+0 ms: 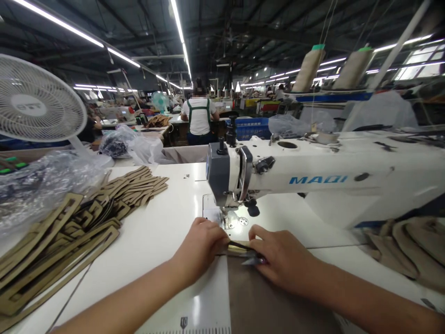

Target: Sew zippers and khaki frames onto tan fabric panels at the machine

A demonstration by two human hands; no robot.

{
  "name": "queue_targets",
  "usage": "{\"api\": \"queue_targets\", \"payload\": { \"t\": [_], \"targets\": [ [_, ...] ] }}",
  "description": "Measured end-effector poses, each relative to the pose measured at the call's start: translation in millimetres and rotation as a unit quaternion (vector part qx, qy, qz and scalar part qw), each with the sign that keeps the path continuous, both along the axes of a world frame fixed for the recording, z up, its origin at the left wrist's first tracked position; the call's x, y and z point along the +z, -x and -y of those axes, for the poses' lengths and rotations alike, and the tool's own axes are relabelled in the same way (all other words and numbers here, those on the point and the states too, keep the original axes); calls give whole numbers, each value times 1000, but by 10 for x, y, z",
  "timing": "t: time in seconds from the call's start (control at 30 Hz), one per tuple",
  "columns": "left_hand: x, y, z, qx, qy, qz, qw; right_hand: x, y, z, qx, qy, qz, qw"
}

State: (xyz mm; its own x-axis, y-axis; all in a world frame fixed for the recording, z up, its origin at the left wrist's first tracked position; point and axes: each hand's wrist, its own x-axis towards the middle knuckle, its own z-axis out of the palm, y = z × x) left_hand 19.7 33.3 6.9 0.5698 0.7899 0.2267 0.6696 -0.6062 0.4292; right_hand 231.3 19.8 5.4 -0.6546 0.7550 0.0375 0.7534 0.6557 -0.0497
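A brown fabric piece [264, 301] hangs toward me over the front of the white sewing table [167, 208]. Along its top edge runs a strip with a gold zipper [237, 248]. The left end of that strip is pinched in my left hand [201, 248]. My right hand [283, 257] is closed at the strip's right end, with small pointed snips [255, 260] held in the same hand, blades pointing left. Both hands are just in front of the needle area of the white sewing machine [320, 174]; the fabric lies short of the presser foot [228, 220].
Olive-brown fabric loops [83, 227] are piled on the left, beside clear plastic bags [52, 181] and a white fan [38, 99]. Folded brown fabric [413, 250] lies right. Thread cones [309, 69] stand behind the machine. A person [199, 116] sits further ahead.
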Motion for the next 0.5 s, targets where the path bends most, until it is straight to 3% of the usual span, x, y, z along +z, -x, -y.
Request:
{"api": "queue_targets", "payload": {
  "t": [0.33,0.5],
  "targets": [
    [91,30,-64,8,47,-5,999,181,36,-301,-20,159,-101,982],
    [71,-30,-31,55,49,-3,997,205,32,-419,-37,191,-100,976]
  ]
}}
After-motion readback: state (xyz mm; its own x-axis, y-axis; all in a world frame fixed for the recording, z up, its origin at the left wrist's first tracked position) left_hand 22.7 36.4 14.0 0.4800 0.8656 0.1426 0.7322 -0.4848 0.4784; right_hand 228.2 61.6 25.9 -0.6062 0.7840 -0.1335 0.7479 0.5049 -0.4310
